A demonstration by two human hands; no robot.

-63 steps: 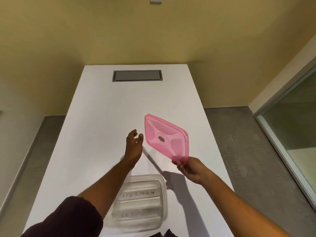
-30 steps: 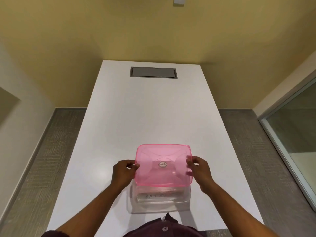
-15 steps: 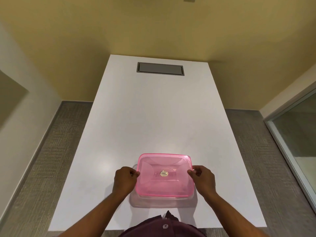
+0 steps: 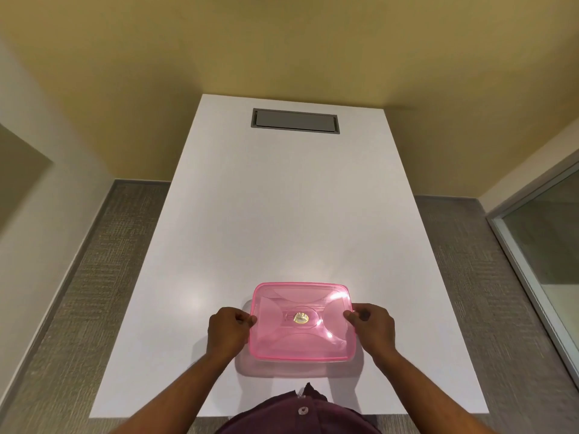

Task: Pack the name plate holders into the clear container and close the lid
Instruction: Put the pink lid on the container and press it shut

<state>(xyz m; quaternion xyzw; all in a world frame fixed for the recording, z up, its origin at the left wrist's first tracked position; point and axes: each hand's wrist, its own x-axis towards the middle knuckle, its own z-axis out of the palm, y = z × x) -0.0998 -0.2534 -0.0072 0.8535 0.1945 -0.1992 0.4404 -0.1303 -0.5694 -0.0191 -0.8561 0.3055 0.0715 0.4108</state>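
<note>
A translucent pink lid (image 4: 302, 336) with a small round gold sticker at its centre lies flat on top of the clear container (image 4: 313, 361), of which only a thin strip shows below the lid's near edge. My left hand (image 4: 228, 332) grips the lid's left edge with curled fingers. My right hand (image 4: 372, 328) grips its right edge the same way. The name plate holders are hidden under the pink lid.
The container sits near the front edge of a long white table (image 4: 282, 214). A grey rectangular hatch (image 4: 295, 121) is set into the far end. Grey carpet lies on both sides, a yellow wall behind, and a glass partition (image 4: 551, 245) at right.
The pink lid went from being held tilted in my right hand alone, to both hands lowering it, to lying flat on the container. The holders seen earlier are now covered.
</note>
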